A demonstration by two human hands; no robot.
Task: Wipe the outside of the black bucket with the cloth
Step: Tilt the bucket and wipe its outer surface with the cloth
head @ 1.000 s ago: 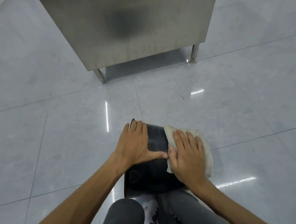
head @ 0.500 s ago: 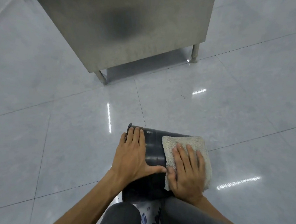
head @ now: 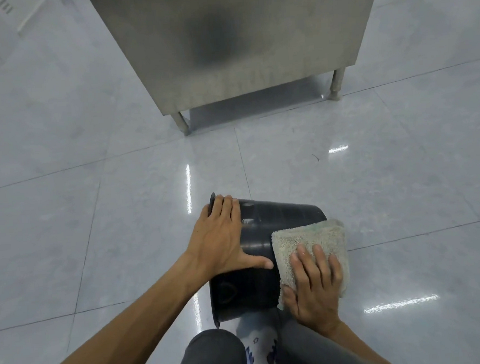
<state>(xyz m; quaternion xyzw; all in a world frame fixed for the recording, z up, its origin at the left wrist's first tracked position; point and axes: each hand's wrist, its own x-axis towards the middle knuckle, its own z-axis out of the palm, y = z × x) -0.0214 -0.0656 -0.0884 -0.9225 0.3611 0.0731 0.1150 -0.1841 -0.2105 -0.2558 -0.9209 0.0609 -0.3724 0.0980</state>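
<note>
Here, a glossy pale tiled floor [head: 95,219] fills the view, with ceiling lights mirrored in it. At the far side stands a brushed steel cabinet [head: 238,41] on short legs.

Near the centre, just beyond the person's dark-trousered knees [head: 215,355], the black bucket [head: 277,216] lies tipped on its side. Its rim is to the left and its narrower base to the right, so the curved outer wall faces up, likely to be easy to reach. The plastic is smooth and dull, with faint ribs around it.

A folded cloth [head: 306,234], pale, thick and fluffy like towelling, drapes over the bucket's right part.

The left hand [head: 220,239] lies flat on the wall by the rim, fingers straight and close together, thumb stretched out to the right. It seems placed to stop the round bucket rolling.

The right hand [head: 315,284] presses on the near half of the cloth, fingers straight and slightly spread, gripping nothing, apparently to push the cloth along the wall.
</note>
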